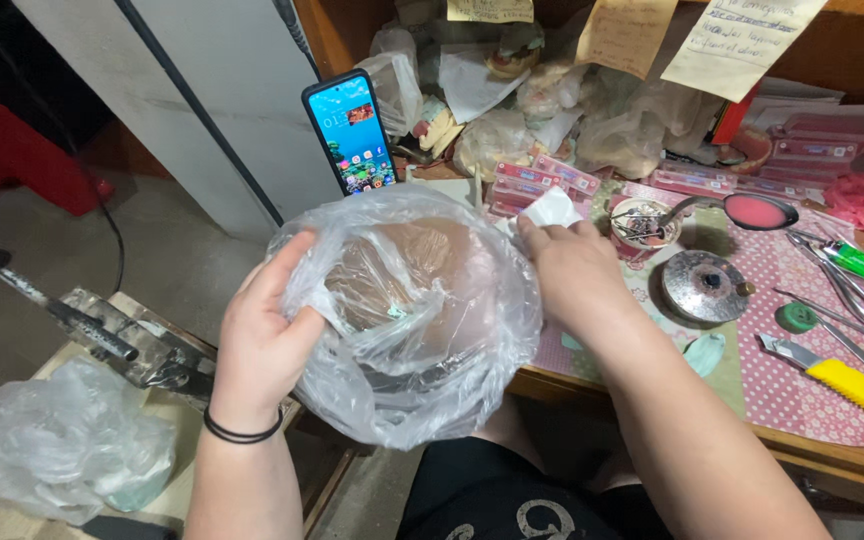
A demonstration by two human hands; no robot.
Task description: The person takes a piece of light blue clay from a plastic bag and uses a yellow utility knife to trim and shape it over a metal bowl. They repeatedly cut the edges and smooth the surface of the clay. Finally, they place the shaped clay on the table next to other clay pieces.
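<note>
Over the workbench edge [652,395], a clear plastic bag [412,320] holding a brown lump is gripped directly between both hands: left hand [262,335] clutching its left rim, right hand [572,275] pinching the right, equally near.

Place type: small craft or dental-technician style workshop, with a cluttered wooden workbench [832,452] serving as the landmark.
Bench surface: a pink patterned mat [792,370] is covering it.
Tools: metal hand instruments [852,300] and a yellow-handled knife [857,388] are lying on the bench's right part.
Stock: flat pink packets [542,180] and crumpled plastic bags [612,130] are piling up at the bench's rear.
Notes: handwritten paper slips [737,40] are hanging above the bench.
Fixture: a metal clamp-like device [122,340] is sitting left of the bench.
</note>
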